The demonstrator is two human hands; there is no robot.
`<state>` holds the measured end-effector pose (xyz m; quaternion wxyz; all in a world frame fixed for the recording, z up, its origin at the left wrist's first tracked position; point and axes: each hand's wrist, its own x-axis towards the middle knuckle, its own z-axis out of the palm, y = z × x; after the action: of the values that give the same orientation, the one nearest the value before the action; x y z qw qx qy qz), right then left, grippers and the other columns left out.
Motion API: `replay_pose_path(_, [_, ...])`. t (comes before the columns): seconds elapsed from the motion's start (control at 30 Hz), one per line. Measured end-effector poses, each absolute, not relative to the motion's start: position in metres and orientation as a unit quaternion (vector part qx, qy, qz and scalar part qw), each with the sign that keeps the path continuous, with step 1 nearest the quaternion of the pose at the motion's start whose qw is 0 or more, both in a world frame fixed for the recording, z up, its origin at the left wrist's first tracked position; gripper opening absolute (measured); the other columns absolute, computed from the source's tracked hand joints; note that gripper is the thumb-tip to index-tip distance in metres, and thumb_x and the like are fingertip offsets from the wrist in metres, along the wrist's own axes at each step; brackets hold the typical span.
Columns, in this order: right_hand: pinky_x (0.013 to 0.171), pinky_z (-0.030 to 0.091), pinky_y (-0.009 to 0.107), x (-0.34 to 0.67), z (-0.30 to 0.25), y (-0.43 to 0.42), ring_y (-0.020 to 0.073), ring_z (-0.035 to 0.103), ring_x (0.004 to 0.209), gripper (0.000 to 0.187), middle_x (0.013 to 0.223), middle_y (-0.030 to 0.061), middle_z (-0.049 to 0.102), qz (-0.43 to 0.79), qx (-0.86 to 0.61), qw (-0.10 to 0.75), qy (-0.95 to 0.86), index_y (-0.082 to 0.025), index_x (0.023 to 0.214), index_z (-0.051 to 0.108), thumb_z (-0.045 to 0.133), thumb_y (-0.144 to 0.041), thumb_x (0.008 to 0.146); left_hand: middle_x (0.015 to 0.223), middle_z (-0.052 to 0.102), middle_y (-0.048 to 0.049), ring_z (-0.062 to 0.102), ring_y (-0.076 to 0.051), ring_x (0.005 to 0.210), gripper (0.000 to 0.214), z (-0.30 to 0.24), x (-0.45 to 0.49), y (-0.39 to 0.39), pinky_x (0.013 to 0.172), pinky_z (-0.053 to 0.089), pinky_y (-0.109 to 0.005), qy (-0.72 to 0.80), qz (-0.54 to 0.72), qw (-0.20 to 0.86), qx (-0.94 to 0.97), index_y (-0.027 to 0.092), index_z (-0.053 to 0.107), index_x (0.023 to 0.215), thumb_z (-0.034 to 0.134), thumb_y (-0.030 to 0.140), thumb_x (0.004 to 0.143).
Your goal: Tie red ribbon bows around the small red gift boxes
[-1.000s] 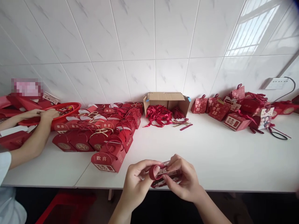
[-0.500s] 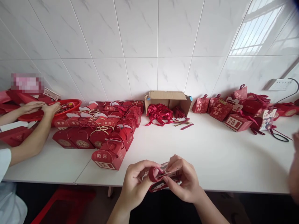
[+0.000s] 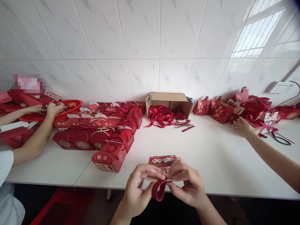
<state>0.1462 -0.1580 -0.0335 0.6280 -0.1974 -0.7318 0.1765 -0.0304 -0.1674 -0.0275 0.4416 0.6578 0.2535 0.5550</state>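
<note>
Both my hands pinch the top of a small red gift box (image 3: 161, 161) with a printed panda picture, just over the table's front edge. A dark red ribbon loop (image 3: 157, 193) stands out from its top, toward me. My left hand (image 3: 140, 189) grips the box top beside the loop, thumb below and fingers above. My right hand (image 3: 186, 181) pinches the same edge from the right. The fingers partly hide where the ribbon meets the box.
Red gift boxes with rope handles (image 3: 110, 156) stand in rows at left. A carton (image 3: 170, 97) holds red ribbons (image 3: 160, 115). Red bags (image 3: 222, 111) stand back right. A co-worker's hands (image 3: 53, 111) are over a red basin (image 3: 75, 104); another person's hand (image 3: 243, 126) reaches in at right.
The gift box has tilted, so its panda side faces up and the ribbon loop points toward me. At right, another person's arm has reached in to the boxes.
</note>
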Motion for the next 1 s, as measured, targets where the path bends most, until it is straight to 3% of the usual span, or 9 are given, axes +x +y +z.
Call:
replay_pose_path(0.17, [0.064, 0.045, 0.037, 0.147, -0.029, -0.159, 0.0164, 0.059, 0.061, 0.022, 0.075, 0.0015, 0.065, 0.161, -0.196, 0.609, -0.751, -0.025, 0.084, 0.051, 0.061, -0.008, 0.074, 0.085, 0.070, -0.0045, 0.066, -0.020, 0.090, 0.024, -0.028, -0.029, -0.174, 0.072, 0.056, -0.028, 0.286, 0.565, 0.461, 0.622, 0.024, 0.051, 0.096, 0.067, 0.018, 0.079])
replay_pose_path(0.3, [0.066, 0.045, 0.037, 0.146, -0.030, -0.159, 0.0153, 0.060, 0.058, 0.021, 0.072, 0.0002, 0.066, 0.171, -0.190, 0.604, -0.755, -0.024, 0.082, 0.050, 0.063, -0.010, 0.073, 0.096, 0.070, -0.0079, 0.062, -0.024, 0.104, 0.032, -0.024, -0.038, -0.171, 0.091, 0.050, -0.037, 0.288, 0.515, 0.435, 0.681, 0.023, 0.052, 0.109, 0.064, 0.018, 0.080])
replay_pose_path(0.4, [0.066, 0.045, 0.037, 0.145, -0.031, -0.160, 0.0156, 0.062, 0.058, 0.021, 0.071, 0.0004, 0.067, 0.180, -0.185, 0.605, -0.754, -0.024, 0.081, 0.050, 0.063, -0.010, 0.072, 0.102, 0.067, -0.0095, 0.058, -0.026, 0.111, 0.032, -0.019, -0.043, -0.169, 0.095, 0.048, -0.041, 0.260, 0.459, 0.443, 0.725, 0.024, 0.049, 0.114, 0.057, 0.014, 0.084])
replay_pose_path(0.67, [0.062, 0.046, 0.037, 0.143, -0.034, -0.164, 0.0155, 0.062, 0.055, 0.020, 0.067, -0.0004, 0.067, 0.160, -0.193, 0.620, -0.744, -0.025, 0.081, 0.050, 0.063, -0.011, 0.073, 0.097, 0.069, -0.0084, 0.062, -0.026, 0.106, 0.041, -0.021, -0.045, -0.168, 0.088, 0.053, -0.037, 0.254, 0.460, 0.425, 0.737, 0.024, 0.046, 0.112, 0.060, 0.006, 0.078])
replay_pose_path(0.83, [0.064, 0.046, 0.037, 0.142, -0.036, -0.163, 0.0155, 0.061, 0.057, 0.020, 0.067, -0.0001, 0.065, 0.162, -0.198, 0.624, -0.738, -0.025, 0.081, 0.051, 0.064, -0.011, 0.074, 0.087, 0.070, -0.0058, 0.069, -0.021, 0.087, 0.028, -0.029, -0.040, -0.166, 0.076, 0.056, -0.029, 0.281, 0.482, 0.440, 0.703, 0.021, 0.048, 0.094, 0.066, 0.008, 0.076])
replay_pose_path(1.0, [0.062, 0.050, 0.035, 0.141, -0.041, -0.160, 0.0186, 0.062, 0.071, 0.018, 0.080, 0.0042, 0.063, 0.231, -0.225, 0.607, -0.727, -0.024, 0.083, 0.051, 0.063, -0.012, 0.076, 0.079, 0.071, -0.0029, 0.070, -0.020, 0.082, 0.024, -0.037, -0.034, -0.167, 0.069, 0.057, -0.027, 0.324, 0.526, 0.440, 0.651, 0.022, 0.048, 0.092, 0.065, 0.013, 0.078])
